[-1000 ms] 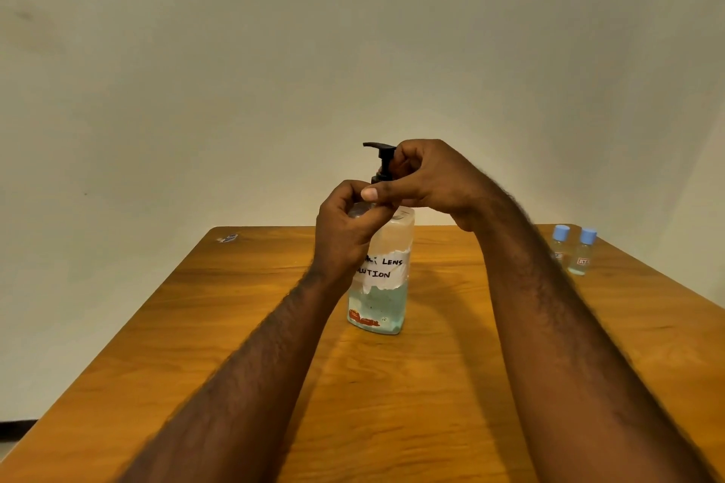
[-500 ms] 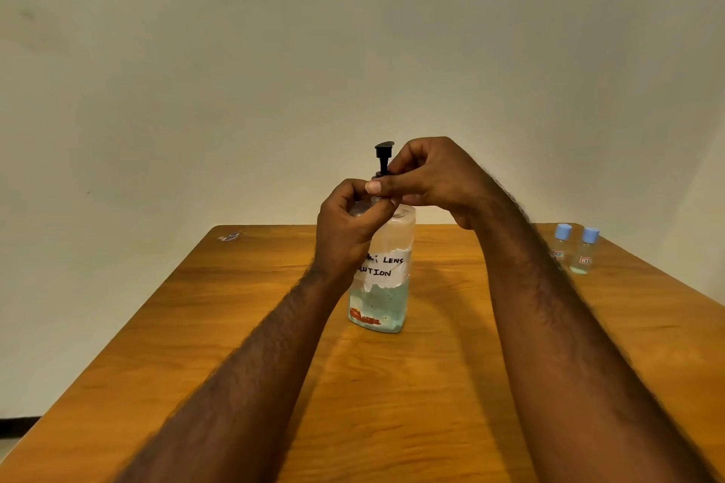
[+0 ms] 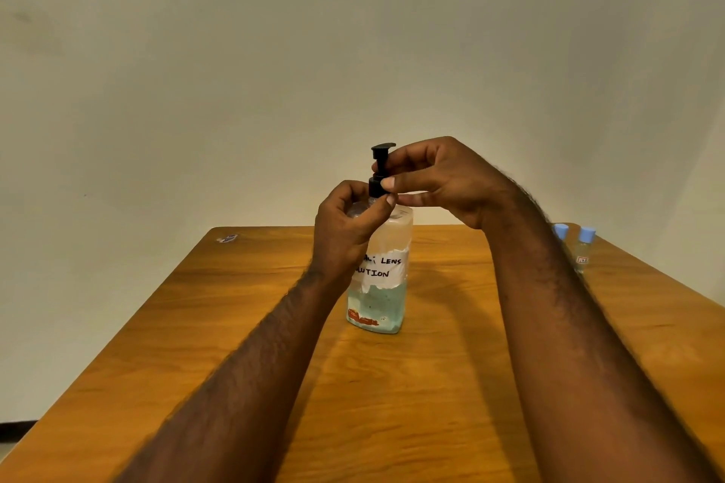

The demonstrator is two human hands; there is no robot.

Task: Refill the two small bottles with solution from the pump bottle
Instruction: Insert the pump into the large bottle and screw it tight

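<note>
While the wooden table (image 3: 451, 384) and the pump bottle (image 3: 386, 286) on it keep their places, the black pump head (image 3: 382, 148) has turned since a second ago. Its spout pointed to the person's left then and now points right, toward the right hand (image 3: 443, 176). The pump bottle stands upright, long axis vertical, with its handwritten label facing the camera and blue-green liquid showing below the label. The left hand (image 3: 345, 231) curls its fingers and thumb round the bottle's shoulder from the left. The right hand, just right of the pump, pinches the black collar at the neck between thumb and fingertips. Well to the right of the pump bottle, the two small bottles (image 3: 585, 247) stand upright with blue caps on, one partly hidden by the right forearm. Far to the left of the pump bottle lies a small scrap (image 3: 226, 238).
</note>
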